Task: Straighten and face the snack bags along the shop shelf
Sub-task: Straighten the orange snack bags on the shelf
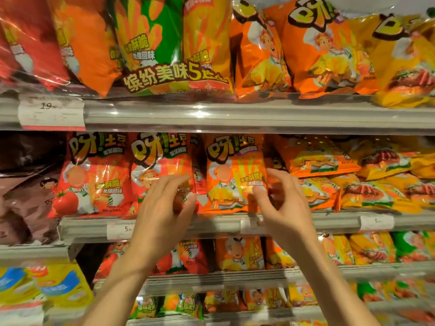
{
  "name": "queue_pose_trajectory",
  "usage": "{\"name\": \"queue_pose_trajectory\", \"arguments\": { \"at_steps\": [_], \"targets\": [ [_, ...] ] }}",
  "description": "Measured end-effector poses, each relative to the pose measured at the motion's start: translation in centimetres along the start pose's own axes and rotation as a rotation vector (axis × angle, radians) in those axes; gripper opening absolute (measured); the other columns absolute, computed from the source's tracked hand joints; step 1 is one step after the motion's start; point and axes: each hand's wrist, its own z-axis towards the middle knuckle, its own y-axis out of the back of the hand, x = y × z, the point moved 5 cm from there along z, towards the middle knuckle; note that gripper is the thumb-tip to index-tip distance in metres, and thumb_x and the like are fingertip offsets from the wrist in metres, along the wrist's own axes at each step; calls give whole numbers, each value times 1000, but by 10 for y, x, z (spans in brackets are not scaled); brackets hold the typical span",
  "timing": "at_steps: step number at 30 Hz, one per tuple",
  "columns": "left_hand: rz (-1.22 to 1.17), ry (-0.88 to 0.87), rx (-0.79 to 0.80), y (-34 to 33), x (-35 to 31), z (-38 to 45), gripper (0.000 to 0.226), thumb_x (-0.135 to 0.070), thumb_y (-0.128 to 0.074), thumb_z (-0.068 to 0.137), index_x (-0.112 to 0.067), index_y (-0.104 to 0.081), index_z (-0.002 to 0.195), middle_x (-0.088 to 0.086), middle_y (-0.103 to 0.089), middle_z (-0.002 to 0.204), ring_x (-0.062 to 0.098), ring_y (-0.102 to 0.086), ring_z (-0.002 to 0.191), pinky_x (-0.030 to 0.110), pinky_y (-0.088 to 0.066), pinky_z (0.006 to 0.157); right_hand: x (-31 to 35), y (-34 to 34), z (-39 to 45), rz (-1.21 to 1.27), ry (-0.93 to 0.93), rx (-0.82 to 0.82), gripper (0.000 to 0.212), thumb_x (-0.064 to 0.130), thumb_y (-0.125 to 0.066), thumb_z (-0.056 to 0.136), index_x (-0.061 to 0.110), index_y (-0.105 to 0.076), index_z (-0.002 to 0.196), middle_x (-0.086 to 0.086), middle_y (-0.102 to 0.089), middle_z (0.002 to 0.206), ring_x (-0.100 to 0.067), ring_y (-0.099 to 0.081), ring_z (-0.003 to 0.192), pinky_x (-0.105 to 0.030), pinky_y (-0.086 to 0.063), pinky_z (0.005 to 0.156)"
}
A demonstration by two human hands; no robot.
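Observation:
An orange snack bag (pixel 231 170) stands upright and faces front on the middle shelf (pixel 211 223). Left of it stand two red bags (pixel 94 175) (pixel 157 161), with a narrow red bag (pixel 197 175) turned edge-on between the red and orange ones. My left hand (pixel 164 203) reaches up with straight fingers resting on the lower front of the second red bag, its thumb beside the edge-on bag. My right hand (pixel 284 203) is at the orange bag's lower right corner. Its thumb touches the front and its fingers are spread, loosely bent, by the bag's right edge.
Right of the orange bag, orange and yellow bags (pixel 329 175) lie flat in untidy stacks. Brown bags (pixel 26 184) fill the far left. Large multipacks (pixel 164 43) sit on the shelf above, and smaller bags (pixel 237 252) line the shelves below. Price tags (pixel 120 229) hang on the shelf rail.

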Motion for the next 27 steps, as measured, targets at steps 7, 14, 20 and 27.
{"name": "queue_pose_trajectory", "arguments": {
  "at_steps": [7,14,20,27],
  "targets": [
    [-500,305,131,-48,-26,-40,22,-38,-63,95,-41,-62,117,-28,-68,103,-6,-64,96,3,-43,75,-55,49,-51,253,-297,5,8,33,-65,94,27,-71,95,-7,-72,82,-18,-62,66,-31,-49,65],
    [-590,464,107,-104,-55,-62,20,-25,-68,95,-40,-68,108,-15,-74,96,2,-69,88,7,-46,71,-116,95,-53,295,-372,16,14,46,-66,89,34,-72,90,-12,-70,80,-15,-64,68,-29,-48,63],
    [-688,543,-23,-131,-97,-46,16,-31,-71,89,-31,-70,105,10,-73,93,9,-70,76,14,-51,66,-141,137,-22,255,-233,54,25,30,-59,98,20,-70,79,-6,-66,71,-27,-62,65,-39,-49,61],
    [-513,435,-177,-130,-154,-15,18,-44,-64,87,-33,-71,100,-7,-70,83,12,-66,74,11,-47,59,-126,174,20,32,-11,111,32,17,-57,98,36,-57,71,14,-62,70,-3,-60,66,-11,-39,57]
  ]
}}
